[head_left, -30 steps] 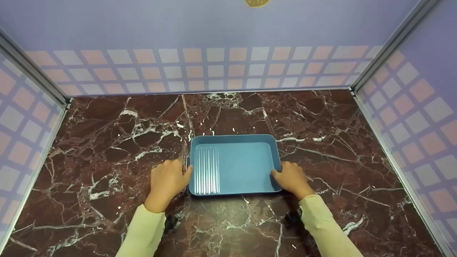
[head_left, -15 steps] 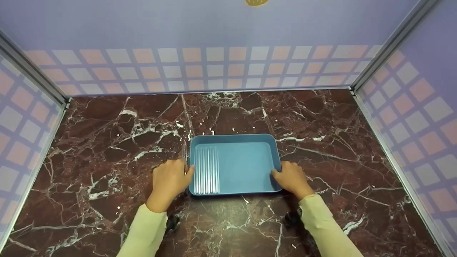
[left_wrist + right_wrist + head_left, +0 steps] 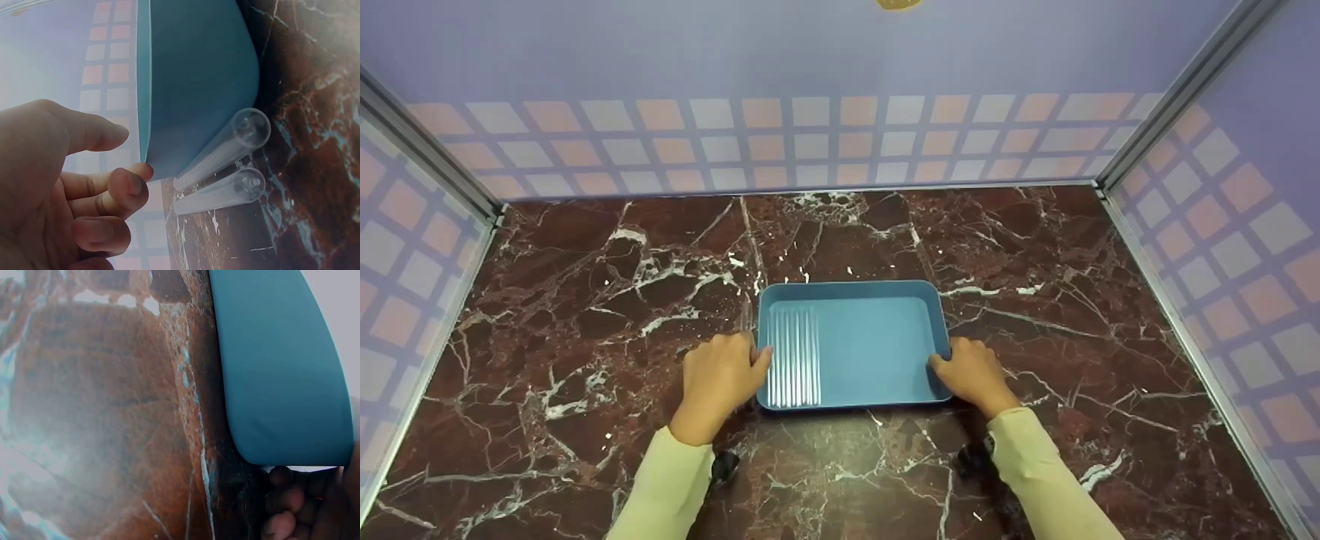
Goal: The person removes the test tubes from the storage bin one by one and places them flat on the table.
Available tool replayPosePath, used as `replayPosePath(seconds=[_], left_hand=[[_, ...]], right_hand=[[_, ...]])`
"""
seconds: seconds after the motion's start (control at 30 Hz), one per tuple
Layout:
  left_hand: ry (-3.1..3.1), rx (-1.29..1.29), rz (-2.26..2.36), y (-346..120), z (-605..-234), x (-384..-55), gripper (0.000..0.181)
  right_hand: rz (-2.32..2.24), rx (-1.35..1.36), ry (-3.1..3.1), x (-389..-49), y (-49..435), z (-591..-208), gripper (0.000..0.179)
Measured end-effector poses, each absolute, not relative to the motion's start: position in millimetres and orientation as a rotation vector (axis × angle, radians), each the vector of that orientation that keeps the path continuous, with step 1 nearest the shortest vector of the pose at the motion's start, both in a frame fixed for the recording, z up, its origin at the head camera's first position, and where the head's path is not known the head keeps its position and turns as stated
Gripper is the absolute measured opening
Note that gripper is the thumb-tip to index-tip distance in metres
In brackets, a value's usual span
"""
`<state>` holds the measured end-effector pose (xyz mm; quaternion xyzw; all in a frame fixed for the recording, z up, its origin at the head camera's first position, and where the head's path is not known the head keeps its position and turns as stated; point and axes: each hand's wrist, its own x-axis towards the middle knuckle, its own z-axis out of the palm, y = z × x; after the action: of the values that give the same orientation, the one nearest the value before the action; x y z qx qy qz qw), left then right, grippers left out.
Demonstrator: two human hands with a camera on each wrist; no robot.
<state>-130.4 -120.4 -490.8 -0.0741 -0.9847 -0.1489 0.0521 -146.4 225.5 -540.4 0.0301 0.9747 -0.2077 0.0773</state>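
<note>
The blue tray sits on the tabletop. My right grip grasps one end; I cannot tell whether my left grip holds the other. The step is apparently positioning; the next move calls for securing both ends.

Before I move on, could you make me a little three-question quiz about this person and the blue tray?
1. In the left wrist view, how many clear tubes lie outside the blue tray?
2. True or false: the shiny stripes in the tray are nearer the left hand than the right hand.
3. Where is the right hand's thumb?
A) Under the tray
B) Over the rim, inside the tray
C) Flat on the tabletop

Key: 1. Two. 2. True. 3. B.
</note>
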Motion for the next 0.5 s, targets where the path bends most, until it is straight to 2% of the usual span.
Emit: replayPosePath(seconds=[0.5], left_hand=[[-2.996, -0.237, -0.457, -116.5, -487.4, -131.2, 0.047]], right_hand=[[-0.631, 0.091, 2.919, -146.2, 225.6, -540.5, 0.036]])
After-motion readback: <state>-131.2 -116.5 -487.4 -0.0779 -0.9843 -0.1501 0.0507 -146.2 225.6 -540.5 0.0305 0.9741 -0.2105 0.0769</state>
